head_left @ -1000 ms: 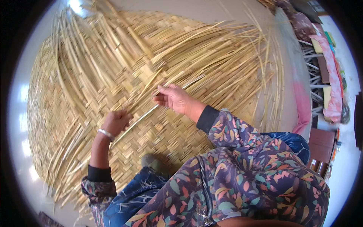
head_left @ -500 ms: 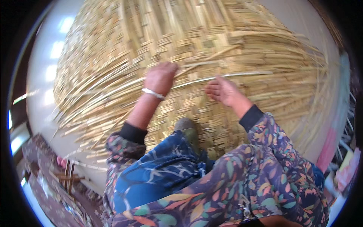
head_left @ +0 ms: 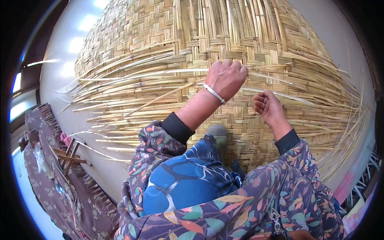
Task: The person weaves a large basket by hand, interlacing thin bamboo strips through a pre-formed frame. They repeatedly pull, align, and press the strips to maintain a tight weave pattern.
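Observation:
A large half-woven reed mat (head_left: pixel 256 140) spreads under both hands, with loose straw-coloured ends fanning out on either side. My left hand (head_left: pixel 227 78), a white bangle (head_left: pixel 214 93) on its wrist, is closed over the weave, back upward. A pale reed strip (head_left: pixel 180 71) runs in under it from the left; its fingertips are hidden. Close by on the right, my right hand (head_left: pixel 272 109) has its fingers curled in. Its thumb and forefinger meet at another pale strip (head_left: pixel 294 97), which lies across the mat toward the right.
My shoe (head_left: pixel 218 135) rests on the mat's near part. At the left a small wooden frame (head_left: pixel 69 157) stands by a brown flowered cloth (head_left: pixel 94 208). Smooth grey floor (head_left: pixel 60 86) borders the mat. Thin loose strands (head_left: pixel 340 152) lie at the right.
My left hand has moved rightward over the mat, closer to my right hand. The whole view has shifted, so the mat sits farther right. My right hand keeps its curled shape.

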`<control>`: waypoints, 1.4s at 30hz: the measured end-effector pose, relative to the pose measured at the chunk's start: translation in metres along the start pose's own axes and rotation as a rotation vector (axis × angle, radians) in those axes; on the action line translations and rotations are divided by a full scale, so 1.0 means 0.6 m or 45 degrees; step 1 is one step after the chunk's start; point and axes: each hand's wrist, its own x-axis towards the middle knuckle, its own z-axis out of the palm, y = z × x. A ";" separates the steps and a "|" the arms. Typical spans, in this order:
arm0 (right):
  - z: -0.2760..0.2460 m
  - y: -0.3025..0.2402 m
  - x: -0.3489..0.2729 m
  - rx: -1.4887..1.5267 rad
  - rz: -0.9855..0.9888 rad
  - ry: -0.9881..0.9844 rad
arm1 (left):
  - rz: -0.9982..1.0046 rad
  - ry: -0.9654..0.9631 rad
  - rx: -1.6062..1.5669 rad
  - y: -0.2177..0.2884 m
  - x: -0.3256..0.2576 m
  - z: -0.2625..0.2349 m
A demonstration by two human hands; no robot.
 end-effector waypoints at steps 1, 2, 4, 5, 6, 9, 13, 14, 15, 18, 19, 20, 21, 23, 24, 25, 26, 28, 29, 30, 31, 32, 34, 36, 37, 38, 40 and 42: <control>-0.001 -0.004 -0.001 -0.039 0.008 0.028 | -0.012 -0.008 -0.018 -0.003 0.001 0.005; -0.003 -0.008 -0.002 -0.079 0.017 0.057 | -0.024 -0.017 -0.036 -0.006 -0.001 0.013; -0.006 -0.009 -0.004 -0.119 0.037 0.053 | -0.076 -0.117 -0.073 -0.009 -0.005 0.028; -0.008 -0.010 -0.006 -0.139 0.047 0.052 | -0.087 -0.109 -0.100 -0.012 -0.009 0.039; -0.008 -0.010 -0.006 -0.180 0.109 0.037 | -0.097 -0.101 -0.128 -0.017 -0.014 0.049; 0.018 -0.012 -0.020 -0.295 0.214 -0.054 | -0.159 -0.217 -0.275 -0.027 -0.016 0.062; 0.055 -0.029 -0.035 -0.261 0.044 -0.295 | -0.260 -0.487 -0.595 -0.050 -0.012 0.059; 0.068 -0.036 -0.035 -0.121 -0.004 -0.347 | -0.349 -0.619 -0.799 -0.059 -0.011 0.048; 0.075 -0.044 -0.033 0.017 -0.053 -0.402 | -0.466 -0.737 -0.978 -0.064 -0.008 0.038; 0.067 -0.067 -0.015 0.273 -0.141 -0.420 | -0.573 -0.929 -1.313 -0.073 0.012 0.031; 0.056 -0.072 -0.011 0.262 -0.175 -0.400 | -0.563 -0.987 -1.369 -0.070 0.023 0.024; 0.053 -0.072 -0.007 0.256 -0.196 -0.399 | -0.594 -1.031 -1.405 -0.072 0.024 0.018; 0.051 -0.072 -0.003 0.250 -0.218 -0.398 | -0.626 -1.076 -1.437 -0.073 0.023 0.012; 0.056 -0.079 -0.016 0.155 -0.279 -0.311 | -0.616 -1.147 -1.492 -0.073 0.031 0.013; 0.058 -0.076 -0.015 0.138 -0.317 -0.274 | -0.628 -1.145 -1.492 -0.073 0.033 0.011; 0.056 -0.073 -0.012 0.118 -0.355 -0.232 | -0.638 -1.144 -1.497 -0.070 0.035 0.014; 0.061 -0.070 -0.011 0.102 -0.383 -0.203 | -0.638 -1.146 -1.484 -0.072 0.036 0.015; 0.055 -0.069 -0.007 0.022 -0.474 -0.190 | -0.693 -1.123 -1.491 -0.063 0.042 0.019; 0.070 -0.075 -0.014 -0.039 -0.487 -0.122 | -0.693 -1.076 -1.497 -0.072 0.035 0.021; 0.078 -0.077 -0.014 -0.104 -0.524 -0.133 | -0.694 -1.029 -1.502 -0.088 0.025 0.030; 0.081 -0.073 -0.008 -0.172 -0.569 -0.136 | -0.683 -0.981 -1.511 -0.103 0.013 0.043; 0.074 -0.078 -0.005 -0.232 -0.616 -0.150 | -0.693 -0.968 -1.481 -0.102 0.015 0.042; 0.062 -0.086 -0.014 -0.263 -0.603 -0.123 | -0.701 -0.967 -1.407 -0.092 0.019 0.035; 0.051 -0.098 -0.025 -0.235 -0.601 -0.097 | -0.704 -0.978 -1.374 -0.082 0.024 0.033; 0.040 -0.097 -0.020 -0.210 -0.594 -0.090 | -0.722 -0.985 -1.373 -0.081 0.022 0.037; 0.036 -0.094 -0.013 -0.182 -0.579 -0.071 | -0.749 -0.988 -1.382 -0.087 0.016 0.038; 0.022 -0.097 -0.008 -0.176 -0.576 -0.010 | -0.793 -0.971 -1.405 -0.095 0.008 0.038; 0.013 -0.103 -0.001 -0.200 -0.559 0.013 | -0.802 -0.978 -1.394 -0.110 -0.004 0.039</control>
